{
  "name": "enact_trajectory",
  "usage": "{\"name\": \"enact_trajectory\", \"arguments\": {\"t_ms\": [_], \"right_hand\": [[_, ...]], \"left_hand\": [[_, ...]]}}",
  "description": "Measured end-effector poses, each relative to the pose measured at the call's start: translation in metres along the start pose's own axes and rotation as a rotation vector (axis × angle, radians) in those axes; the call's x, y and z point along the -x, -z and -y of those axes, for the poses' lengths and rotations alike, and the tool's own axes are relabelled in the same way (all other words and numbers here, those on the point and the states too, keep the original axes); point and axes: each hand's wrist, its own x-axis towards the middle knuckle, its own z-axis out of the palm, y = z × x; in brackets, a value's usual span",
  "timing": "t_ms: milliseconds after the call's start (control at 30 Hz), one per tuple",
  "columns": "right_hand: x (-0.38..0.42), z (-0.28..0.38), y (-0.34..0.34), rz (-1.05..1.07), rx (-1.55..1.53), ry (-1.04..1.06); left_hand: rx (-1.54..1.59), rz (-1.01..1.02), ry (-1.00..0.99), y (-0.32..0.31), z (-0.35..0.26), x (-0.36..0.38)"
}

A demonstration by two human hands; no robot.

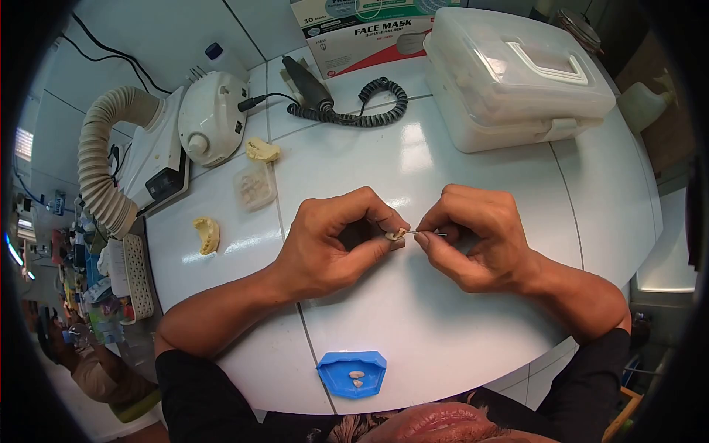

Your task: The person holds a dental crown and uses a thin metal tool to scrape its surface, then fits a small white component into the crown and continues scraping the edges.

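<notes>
My left hand [325, 244] pinches a small tooth-coloured dental piece [396, 235] between thumb and forefinger, above the middle of the table. From the other side, my right hand [484, 240] grips a thin metal dental tool [413, 232] whose tip meets the piece. Most of the tool is hidden by my fingers. Nearer my body lies a blue tray [332, 378] with two small pale pieces [357, 375] in it. Left of my left hand are a yellow dental cast [207, 235], a second cast [263, 150] and a small clear box [255, 186].
A white motor unit [214, 118] stands back left, its coiled cord leading to a black handpiece [309, 85]. Beside it curves a ribbed hose [96, 162]. At the back are a face mask box [365, 52] and a translucent case [509, 81]. Another person [107, 373] is at far left.
</notes>
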Motion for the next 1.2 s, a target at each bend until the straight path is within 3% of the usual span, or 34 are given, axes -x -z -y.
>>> {"name": "enact_trajectory", "arguments": {"t_ms": [1200], "right_hand": [[0.0003,-0.0011,-0.0002,-0.001,0.027,-0.020]], "left_hand": [[-0.023,0.025,0.052,-0.0005,-0.0061,-0.0023]]}}
